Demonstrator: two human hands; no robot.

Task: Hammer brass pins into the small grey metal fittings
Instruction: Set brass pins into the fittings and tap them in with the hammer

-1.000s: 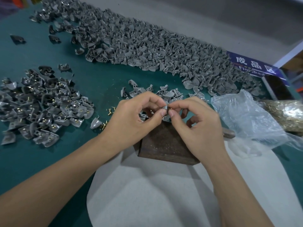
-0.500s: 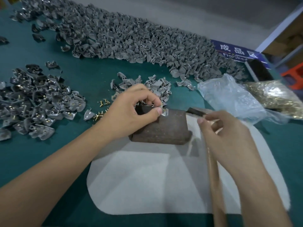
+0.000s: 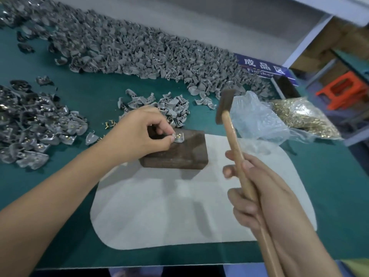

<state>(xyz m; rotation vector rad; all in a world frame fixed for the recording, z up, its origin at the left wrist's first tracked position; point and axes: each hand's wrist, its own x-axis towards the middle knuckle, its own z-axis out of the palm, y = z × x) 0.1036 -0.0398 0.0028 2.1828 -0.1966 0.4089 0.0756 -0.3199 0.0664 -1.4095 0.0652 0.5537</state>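
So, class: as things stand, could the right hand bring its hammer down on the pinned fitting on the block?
Probably yes. The right hand holds the hammer raised, nothing lies between; the left hand pinches the fitting close by.

place: factory assembly bench | cues: heaped grey fittings (image 3: 139, 50); finished-goods sign (image 3: 263, 67); bagged brass pins (image 3: 305, 120)

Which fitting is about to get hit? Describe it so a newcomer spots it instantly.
Find the dark brown block at the far edge of the pale grey mat on the green table. The fitting sits on the block's top, pinched by the left hand. Unlike the piled fittings around, it lies alone, brass pins standing up from it.
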